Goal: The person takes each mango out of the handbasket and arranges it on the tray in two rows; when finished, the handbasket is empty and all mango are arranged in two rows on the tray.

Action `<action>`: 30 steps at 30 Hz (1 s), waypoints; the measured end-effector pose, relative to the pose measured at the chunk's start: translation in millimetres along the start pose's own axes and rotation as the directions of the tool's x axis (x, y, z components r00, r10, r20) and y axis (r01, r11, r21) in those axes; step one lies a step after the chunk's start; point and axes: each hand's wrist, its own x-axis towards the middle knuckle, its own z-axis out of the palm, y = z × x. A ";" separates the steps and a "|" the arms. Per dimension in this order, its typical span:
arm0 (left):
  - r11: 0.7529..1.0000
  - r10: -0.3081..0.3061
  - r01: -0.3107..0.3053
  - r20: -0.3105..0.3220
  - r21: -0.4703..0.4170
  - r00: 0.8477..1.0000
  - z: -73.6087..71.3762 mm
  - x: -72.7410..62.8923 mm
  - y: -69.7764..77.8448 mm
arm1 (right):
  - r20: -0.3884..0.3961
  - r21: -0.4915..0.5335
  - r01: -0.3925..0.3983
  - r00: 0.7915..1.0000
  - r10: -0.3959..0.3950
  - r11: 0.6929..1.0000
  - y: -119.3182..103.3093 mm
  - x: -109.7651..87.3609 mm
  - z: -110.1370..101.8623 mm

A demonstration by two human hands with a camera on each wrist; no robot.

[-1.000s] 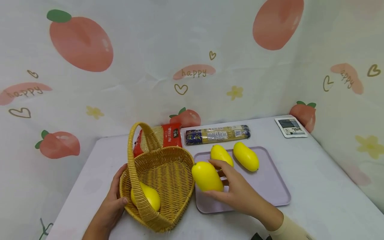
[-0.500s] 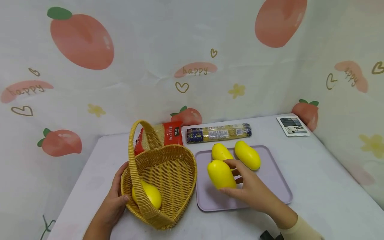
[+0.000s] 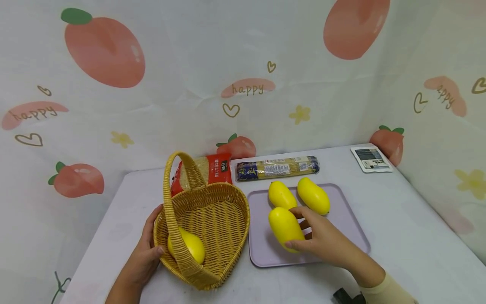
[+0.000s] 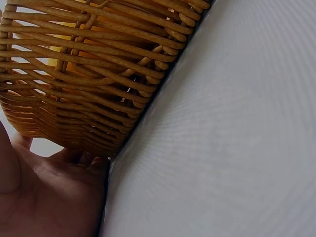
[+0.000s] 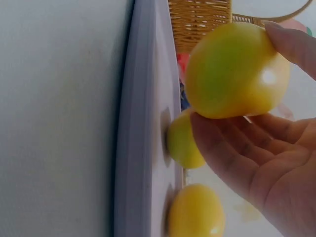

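Observation:
My right hand (image 3: 322,238) holds a yellow mango (image 3: 285,229) between thumb and fingers over the front of the lilac tray (image 3: 262,257). In the right wrist view a gap shows between this mango (image 5: 234,71) and the tray (image 5: 143,123). Behind it, two more mangoes, one nearer (image 3: 282,195) and one to its right (image 3: 313,196), lie on the tray. On the left, my left hand (image 3: 142,253) grips the side of a heart-shaped wicker basket (image 3: 212,228), thumb at the rim. Another mango (image 3: 193,247) lies inside, partly behind the arched handle.
Behind the basket lies a red bag of grain-like food (image 3: 212,169). A long pack of noodles (image 3: 279,168) lies behind the tray. At the far right is a small white packet (image 3: 372,159). Printed cloth walls (image 3: 182,114) stand behind and to the right.
My right hand has moved the mango right, away from the basket's rim, then lower over the tray. My left hand stays on the basket.

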 end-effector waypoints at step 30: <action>0.999 -0.028 0.029 -0.010 0.021 1.000 -6.8 1.1 -7.3 | 0.046 -0.101 -0.202 0.977 0.208 0.974 6.9 2.2 2.0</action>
